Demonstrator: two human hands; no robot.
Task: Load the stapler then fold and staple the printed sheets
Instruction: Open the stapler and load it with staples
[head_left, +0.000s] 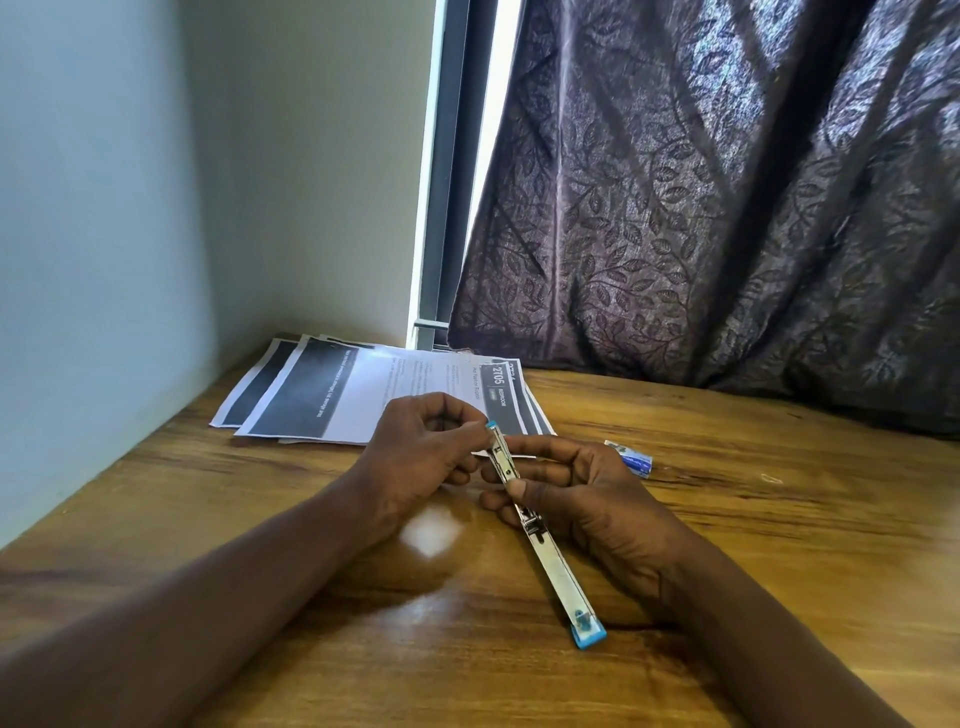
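A slim metal stapler (551, 558) with blue ends is swung fully open into one long strip above the wooden table (779, 519). My right hand (582, 499) grips it near its hinge, thumb on top. My left hand (421, 457) pinches at the far blue tip, fingers curled; whether it holds staples I cannot tell. The printed sheets (363, 395) lie fanned flat at the back of the table, behind my hands. A small blue staple box (635, 459) lies just right of my right hand.
A wall runs along the table's left edge. A dark leaf-patterned curtain (727, 208) hangs down to the back right of the table beside a window frame (441, 208). A tiny light scrap (771, 478) lies on the wood to the right.
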